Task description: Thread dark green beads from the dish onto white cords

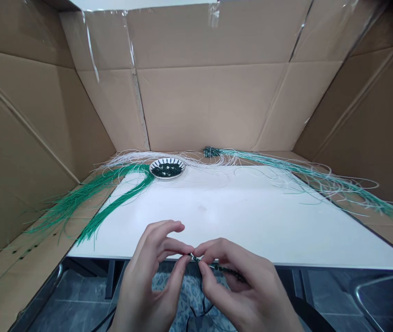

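At the table's front edge, my left hand [158,272] pinches one end of a thin dark green beaded strand [195,258] between thumb and fingertips. Close beside it, my right hand [241,281] grips the same strand with thumb and index finger. From there the strand runs on under the right fingers, where part of it is hidden. A few light specks show among its dark beads. Further back stands a small striped dish [167,168] of dark green beads [166,170].
Green strands [113,207] fan out on the left, with white strands [130,157] behind. A green-and-white bundle [286,163] with a dark beaded end [211,151] stretches right. Cardboard walls [210,101] enclose the white table [238,216]. Loose dark pieces [26,252] lie far left.
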`<state>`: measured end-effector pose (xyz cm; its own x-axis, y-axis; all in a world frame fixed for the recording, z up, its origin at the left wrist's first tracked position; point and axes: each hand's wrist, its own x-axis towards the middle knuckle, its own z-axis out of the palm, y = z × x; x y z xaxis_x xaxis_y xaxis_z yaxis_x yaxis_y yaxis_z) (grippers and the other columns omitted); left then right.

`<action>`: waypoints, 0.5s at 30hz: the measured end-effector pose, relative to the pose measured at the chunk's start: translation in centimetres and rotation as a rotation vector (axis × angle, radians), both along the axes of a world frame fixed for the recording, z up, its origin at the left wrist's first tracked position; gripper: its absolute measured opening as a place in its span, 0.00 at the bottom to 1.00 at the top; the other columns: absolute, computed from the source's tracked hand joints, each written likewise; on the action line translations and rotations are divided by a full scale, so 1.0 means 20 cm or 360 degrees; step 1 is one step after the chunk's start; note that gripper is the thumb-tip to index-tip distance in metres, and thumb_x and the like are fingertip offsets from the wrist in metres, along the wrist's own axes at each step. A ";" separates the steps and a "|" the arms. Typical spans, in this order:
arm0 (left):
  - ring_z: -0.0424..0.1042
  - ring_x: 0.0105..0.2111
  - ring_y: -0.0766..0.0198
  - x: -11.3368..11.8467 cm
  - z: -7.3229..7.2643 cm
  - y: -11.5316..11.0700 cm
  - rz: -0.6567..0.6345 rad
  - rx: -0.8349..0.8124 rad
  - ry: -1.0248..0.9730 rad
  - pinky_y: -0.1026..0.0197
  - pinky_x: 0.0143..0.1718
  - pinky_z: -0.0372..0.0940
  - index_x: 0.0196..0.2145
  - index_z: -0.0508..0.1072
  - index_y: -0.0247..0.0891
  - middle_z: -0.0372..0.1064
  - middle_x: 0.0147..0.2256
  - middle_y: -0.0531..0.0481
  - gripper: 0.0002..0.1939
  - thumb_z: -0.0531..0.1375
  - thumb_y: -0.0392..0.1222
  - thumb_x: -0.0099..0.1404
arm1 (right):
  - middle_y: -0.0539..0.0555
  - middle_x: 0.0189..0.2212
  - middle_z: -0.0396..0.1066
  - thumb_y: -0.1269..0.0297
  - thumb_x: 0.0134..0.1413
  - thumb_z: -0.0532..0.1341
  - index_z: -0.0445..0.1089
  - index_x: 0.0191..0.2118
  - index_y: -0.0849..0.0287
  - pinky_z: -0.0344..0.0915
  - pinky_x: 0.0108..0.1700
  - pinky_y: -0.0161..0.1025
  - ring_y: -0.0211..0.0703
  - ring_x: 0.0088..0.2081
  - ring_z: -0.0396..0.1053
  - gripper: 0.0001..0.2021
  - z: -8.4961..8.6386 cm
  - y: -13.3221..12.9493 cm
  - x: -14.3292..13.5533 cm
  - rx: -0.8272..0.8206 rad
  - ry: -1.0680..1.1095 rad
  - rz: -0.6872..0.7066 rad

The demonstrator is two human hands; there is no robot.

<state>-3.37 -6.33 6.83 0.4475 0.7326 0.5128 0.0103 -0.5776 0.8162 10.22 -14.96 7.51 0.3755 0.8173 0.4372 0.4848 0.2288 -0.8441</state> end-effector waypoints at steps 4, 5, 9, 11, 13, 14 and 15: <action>0.80 0.38 0.71 -0.01 0.00 0.01 -0.0045 0.0080 0.0096 0.68 0.44 0.75 0.59 0.65 0.59 0.67 0.53 0.54 0.29 0.56 0.26 0.70 | 0.47 0.29 0.77 0.72 0.57 0.59 0.70 0.31 0.54 0.54 0.21 0.33 0.35 0.22 0.65 0.07 -0.01 0.01 0.00 -0.0086 -0.0051 -0.0008; 0.80 0.38 0.71 -0.01 0.00 0.02 -0.0057 0.0075 0.0108 0.67 0.45 0.75 0.59 0.65 0.60 0.67 0.54 0.54 0.29 0.56 0.26 0.70 | 0.48 0.28 0.77 0.72 0.57 0.58 0.71 0.31 0.55 0.54 0.21 0.33 0.35 0.22 0.64 0.07 -0.01 0.01 0.01 -0.0126 -0.0062 -0.0019; 0.80 0.39 0.72 -0.01 0.00 0.02 -0.0082 -0.0012 0.0085 0.68 0.45 0.74 0.60 0.64 0.61 0.67 0.55 0.54 0.30 0.56 0.27 0.71 | 0.48 0.27 0.76 0.70 0.57 0.58 0.73 0.31 0.55 0.52 0.21 0.34 0.36 0.22 0.62 0.07 -0.01 0.00 0.01 -0.0208 -0.0090 -0.0023; 0.80 0.39 0.72 -0.01 -0.01 0.01 -0.0078 -0.0044 0.0057 0.69 0.45 0.74 0.60 0.65 0.62 0.68 0.55 0.55 0.30 0.57 0.27 0.71 | 0.48 0.27 0.76 0.70 0.57 0.58 0.73 0.31 0.55 0.52 0.21 0.34 0.36 0.23 0.64 0.07 0.00 0.00 0.01 -0.0223 -0.0081 -0.0010; 0.80 0.38 0.72 -0.01 -0.01 0.01 -0.0061 -0.0064 0.0025 0.69 0.44 0.75 0.60 0.66 0.63 0.69 0.55 0.56 0.30 0.57 0.27 0.70 | 0.49 0.28 0.77 0.70 0.57 0.58 0.72 0.31 0.55 0.52 0.21 0.34 0.36 0.24 0.65 0.07 0.00 0.00 0.01 -0.0245 -0.0060 -0.0001; 0.80 0.38 0.71 0.00 -0.01 0.00 -0.0054 -0.0075 0.0008 0.68 0.43 0.75 0.59 0.67 0.63 0.70 0.55 0.56 0.30 0.58 0.27 0.69 | 0.49 0.28 0.77 0.70 0.57 0.58 0.72 0.31 0.55 0.52 0.22 0.34 0.36 0.23 0.64 0.07 0.00 0.00 0.01 -0.0251 -0.0050 0.0000; 0.80 0.37 0.70 0.00 -0.01 0.00 -0.0046 -0.0086 -0.0011 0.67 0.43 0.76 0.59 0.68 0.63 0.70 0.54 0.56 0.30 0.58 0.27 0.69 | 0.49 0.28 0.76 0.70 0.56 0.58 0.71 0.31 0.55 0.52 0.22 0.34 0.36 0.23 0.63 0.06 0.00 0.00 0.01 -0.0251 -0.0042 0.0000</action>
